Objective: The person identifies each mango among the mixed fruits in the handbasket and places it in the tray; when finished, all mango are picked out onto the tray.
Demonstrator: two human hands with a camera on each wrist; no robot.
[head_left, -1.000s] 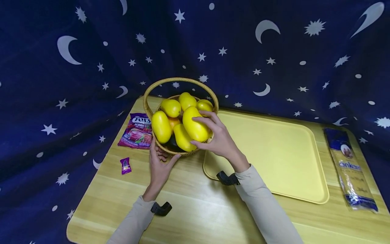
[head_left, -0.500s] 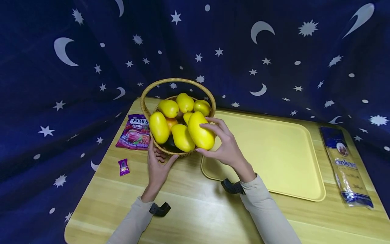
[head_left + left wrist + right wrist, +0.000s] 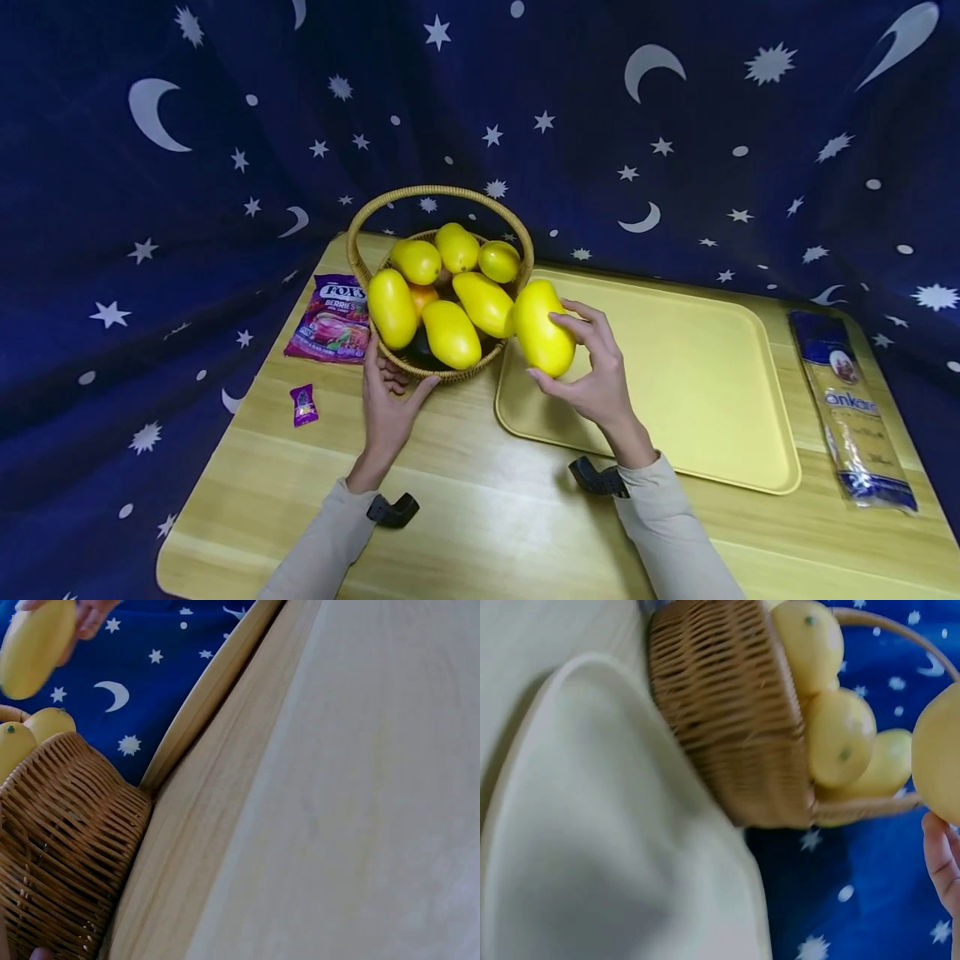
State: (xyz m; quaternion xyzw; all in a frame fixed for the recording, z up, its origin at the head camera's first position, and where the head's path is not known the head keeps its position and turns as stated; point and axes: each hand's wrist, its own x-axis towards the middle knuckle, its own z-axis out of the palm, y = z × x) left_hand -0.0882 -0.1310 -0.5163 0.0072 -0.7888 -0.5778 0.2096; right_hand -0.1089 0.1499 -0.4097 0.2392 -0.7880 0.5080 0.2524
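Observation:
My right hand (image 3: 596, 379) holds a yellow mango (image 3: 543, 329) between thumb and fingers, just off the right side of the wicker basket (image 3: 442, 377) and above the tray. The mango also shows at the edge of the right wrist view (image 3: 939, 754). Several other yellow mangoes (image 3: 450, 333) lie in the basket, with an orange fruit (image 3: 423, 298) and a dark item (image 3: 422, 348) partly hidden beneath them. At the basket's front left, my left hand (image 3: 386, 412) grips its lower side, thumb and curled fingers set against the weave.
A pale yellow tray (image 3: 690, 392) lies right of the basket. Beyond it is a blue and clear "ankara" packet (image 3: 855, 412). Left of the basket are a purple Fox's Berries candy bag (image 3: 330, 321) and a small purple wrapped candy (image 3: 303, 405). A star-patterned blue cloth (image 3: 570, 167) hangs behind.
My right hand has lifted the mango out of the basket and carried it right, over the tray's near-left part. Another mango it covered now shows. My left hand stays at the basket.

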